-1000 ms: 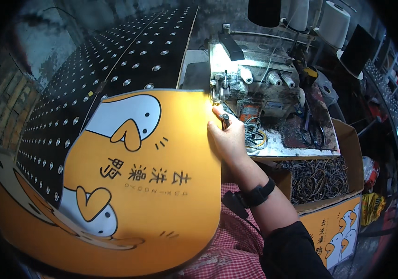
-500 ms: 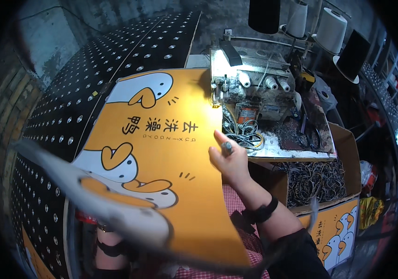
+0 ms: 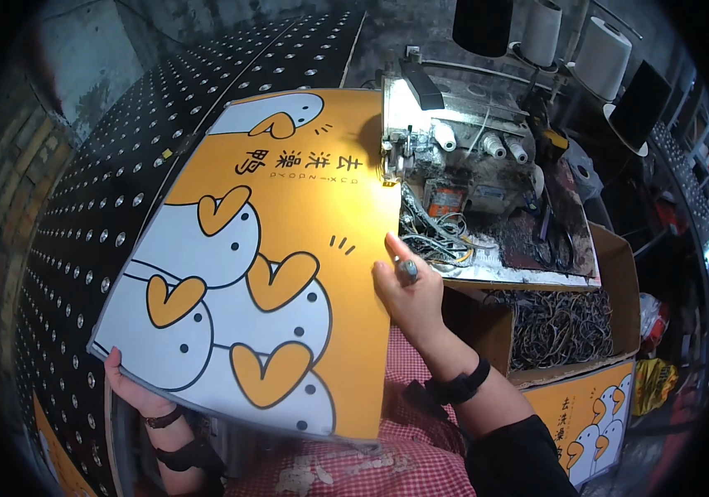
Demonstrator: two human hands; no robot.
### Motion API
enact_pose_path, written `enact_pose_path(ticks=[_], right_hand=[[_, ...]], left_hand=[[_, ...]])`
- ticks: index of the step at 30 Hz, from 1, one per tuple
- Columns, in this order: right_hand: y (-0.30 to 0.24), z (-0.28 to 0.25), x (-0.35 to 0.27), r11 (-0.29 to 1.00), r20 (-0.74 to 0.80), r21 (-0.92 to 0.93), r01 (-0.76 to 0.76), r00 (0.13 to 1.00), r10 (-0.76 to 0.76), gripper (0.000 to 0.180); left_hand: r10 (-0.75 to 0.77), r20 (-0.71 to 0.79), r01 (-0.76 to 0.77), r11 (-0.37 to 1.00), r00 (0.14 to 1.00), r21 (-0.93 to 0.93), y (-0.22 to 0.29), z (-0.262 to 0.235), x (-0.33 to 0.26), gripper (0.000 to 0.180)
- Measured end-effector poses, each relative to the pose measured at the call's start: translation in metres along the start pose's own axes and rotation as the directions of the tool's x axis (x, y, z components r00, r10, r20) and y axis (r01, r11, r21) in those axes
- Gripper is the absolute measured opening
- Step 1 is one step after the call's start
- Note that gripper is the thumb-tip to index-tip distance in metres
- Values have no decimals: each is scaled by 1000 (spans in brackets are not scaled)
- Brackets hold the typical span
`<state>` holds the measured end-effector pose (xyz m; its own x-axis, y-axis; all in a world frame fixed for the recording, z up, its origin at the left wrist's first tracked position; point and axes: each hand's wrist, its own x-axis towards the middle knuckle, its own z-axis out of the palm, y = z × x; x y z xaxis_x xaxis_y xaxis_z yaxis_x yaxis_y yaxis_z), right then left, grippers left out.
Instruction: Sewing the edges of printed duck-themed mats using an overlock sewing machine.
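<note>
Black studded worktable (image 3: 81, 224); grey concrete wall (image 3: 89, 50); cluttered shelves (image 3: 694, 166) right.

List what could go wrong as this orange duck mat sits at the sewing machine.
1. The right hand grips the mat's edge close to the sewing machine head; fingers could drift toward the needle area.
2. The left hand holds only the far corner of the orange mat, so the big sheet may sag or skew.
3. Loose trimmings beside the machine could snag the edge.

Sewing workshop: industrial overlock machine (image 3: 462, 157), thread cones (image 3: 603, 54), offcut box (image 3: 570, 331).
</note>
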<state>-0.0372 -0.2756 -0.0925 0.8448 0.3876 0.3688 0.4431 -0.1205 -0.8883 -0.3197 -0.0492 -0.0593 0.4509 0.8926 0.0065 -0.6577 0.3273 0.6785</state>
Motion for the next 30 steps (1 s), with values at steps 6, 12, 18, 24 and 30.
enact_pose_path(ticks=[6, 12, 18, 24, 30], right_hand=[[-4, -3, -22, 997, 6, 74, -28, 1000, 27, 39], [-4, -5, -34, 990, 34, 102, -101, 995, 98, 38], [-11, -10, -40, 983, 54, 123, -139, 990, 134, 36], [-19, -14, -40, 992, 32, 91, -91, 996, 88, 31], [-15, -12, -33, 975, -7, 204, -84, 996, 87, 25]], left_hand=[[-82, -65, 84, 996, 994, 33, -8, 11, 26, 49], [-16, -106, 35, 984, 994, 176, -21, 18, 58, 43], [53, -72, -29, 954, 996, 299, -33, 37, 85, 40], [58, -38, -43, 947, 998, 318, -53, 58, 121, 39], [48, -57, -29, 956, 997, 293, -68, 76, 159, 38]])
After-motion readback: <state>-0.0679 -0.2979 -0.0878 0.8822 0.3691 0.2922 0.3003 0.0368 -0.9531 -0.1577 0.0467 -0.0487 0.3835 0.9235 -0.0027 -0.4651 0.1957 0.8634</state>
